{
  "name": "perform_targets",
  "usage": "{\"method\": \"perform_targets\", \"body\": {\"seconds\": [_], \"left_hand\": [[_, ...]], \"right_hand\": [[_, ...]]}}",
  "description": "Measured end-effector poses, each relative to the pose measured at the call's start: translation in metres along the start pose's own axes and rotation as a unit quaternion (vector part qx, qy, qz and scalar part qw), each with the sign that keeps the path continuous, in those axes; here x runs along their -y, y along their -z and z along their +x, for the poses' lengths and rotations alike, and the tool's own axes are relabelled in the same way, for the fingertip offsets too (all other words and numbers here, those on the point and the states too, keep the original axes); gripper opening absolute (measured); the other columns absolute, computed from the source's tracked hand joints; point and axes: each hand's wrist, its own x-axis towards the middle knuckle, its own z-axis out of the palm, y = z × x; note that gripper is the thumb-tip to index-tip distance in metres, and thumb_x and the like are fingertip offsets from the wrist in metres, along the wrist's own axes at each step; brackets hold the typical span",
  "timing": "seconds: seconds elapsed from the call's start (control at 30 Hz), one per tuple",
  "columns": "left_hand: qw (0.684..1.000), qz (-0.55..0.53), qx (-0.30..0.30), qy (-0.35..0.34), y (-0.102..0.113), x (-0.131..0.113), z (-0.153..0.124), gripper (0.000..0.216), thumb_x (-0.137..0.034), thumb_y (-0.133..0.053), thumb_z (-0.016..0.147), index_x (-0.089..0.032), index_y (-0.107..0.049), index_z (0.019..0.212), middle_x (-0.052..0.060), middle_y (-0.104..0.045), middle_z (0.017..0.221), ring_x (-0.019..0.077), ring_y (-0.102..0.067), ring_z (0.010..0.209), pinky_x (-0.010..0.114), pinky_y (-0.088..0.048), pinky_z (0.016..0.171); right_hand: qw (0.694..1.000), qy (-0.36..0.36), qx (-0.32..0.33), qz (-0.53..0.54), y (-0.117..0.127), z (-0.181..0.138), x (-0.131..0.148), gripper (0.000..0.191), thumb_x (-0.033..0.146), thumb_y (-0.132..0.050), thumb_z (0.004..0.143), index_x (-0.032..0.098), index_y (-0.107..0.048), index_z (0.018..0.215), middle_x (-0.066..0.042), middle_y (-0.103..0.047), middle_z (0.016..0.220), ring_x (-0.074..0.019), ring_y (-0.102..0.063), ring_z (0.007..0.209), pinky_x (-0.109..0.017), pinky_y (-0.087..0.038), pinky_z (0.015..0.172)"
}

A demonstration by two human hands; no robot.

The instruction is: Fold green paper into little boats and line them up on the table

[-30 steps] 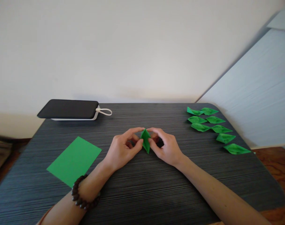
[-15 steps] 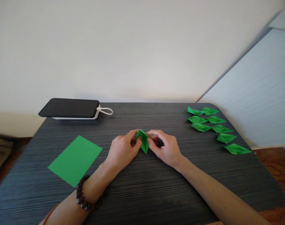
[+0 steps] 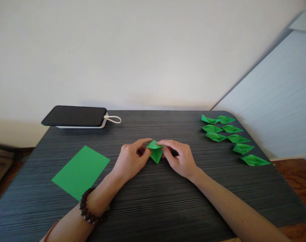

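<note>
We pinch a small folded green paper piece between both hands: our left hand grips its left side with thumb and forefinger closed on it, and our right hand clamps its right side the same way. The piece sits between our fingertips, its point aimed down toward us, just above the dark striped table. A beaded bracelet circles our left wrist. Left of our left hand, near the wrist, a flat green sheet lies on the table. Farther beyond our left hand, at the table's back edge, rests a dark phone-like slab with a white loop. Well off to the right of our right hand lie several finished green folded pieces.
</note>
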Motion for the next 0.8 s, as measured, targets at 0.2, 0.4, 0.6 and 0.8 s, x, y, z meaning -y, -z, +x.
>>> {"method": "perform_targets", "body": {"seconds": [0.2, 0.4, 0.6, 0.8], "left_hand": [[0.987, -0.14, 0.062, 0.058, 0.003, 0.0, 0.004, 0.029, -0.027, -0.056, 0.081, -0.018, -0.062, 0.108, 0.003, -0.072, 0.087, 0.0117, -0.06, 0.057, 0.023, -0.049, 0.055], [0.943, -0.293, 0.113, 0.11, 0.009, -0.002, 0.009, 0.035, -0.025, -0.058, 0.081, -0.011, -0.056, 0.113, 0.008, -0.071, 0.095, 0.0134, -0.064, 0.069, 0.023, -0.052, 0.062], [0.918, -0.36, 0.148, 0.08, 0.012, 0.006, 0.011, 0.042, -0.024, -0.061, 0.079, -0.014, -0.052, 0.119, 0.01, -0.066, 0.109, 0.0193, -0.064, 0.088, 0.025, -0.052, 0.066], [0.916, -0.366, 0.149, 0.07, 0.017, 0.0, 0.011, 0.039, -0.03, -0.053, 0.084, -0.013, -0.055, 0.118, 0.011, -0.062, 0.114, 0.0201, -0.062, 0.087, 0.029, -0.054, 0.067]], "right_hand": [[1.0, 0.014, -0.002, 0.023, 0.002, 0.002, 0.0, 0.024, 0.01, -0.047, 0.085, 0.022, -0.063, 0.099, -0.002, -0.067, 0.078, -0.0126, -0.06, 0.064, -0.027, -0.049, 0.064], [0.999, 0.03, -0.022, 0.028, 0.001, 0.003, -0.002, 0.026, 0.007, -0.047, 0.085, 0.02, -0.064, 0.099, -0.003, -0.066, 0.082, -0.0126, -0.059, 0.068, -0.028, -0.049, 0.066], [0.998, 0.03, -0.024, 0.039, 0.004, 0.002, -0.004, 0.027, 0.006, -0.047, 0.085, 0.02, -0.064, 0.1, -0.004, -0.065, 0.085, -0.012, -0.059, 0.068, -0.027, -0.05, 0.065], [0.998, 0.044, -0.024, 0.034, 0.004, 0.003, -0.001, 0.027, 0.006, -0.048, 0.084, 0.019, -0.065, 0.1, -0.005, -0.065, 0.087, -0.0126, -0.061, 0.073, -0.027, -0.051, 0.067]]}}
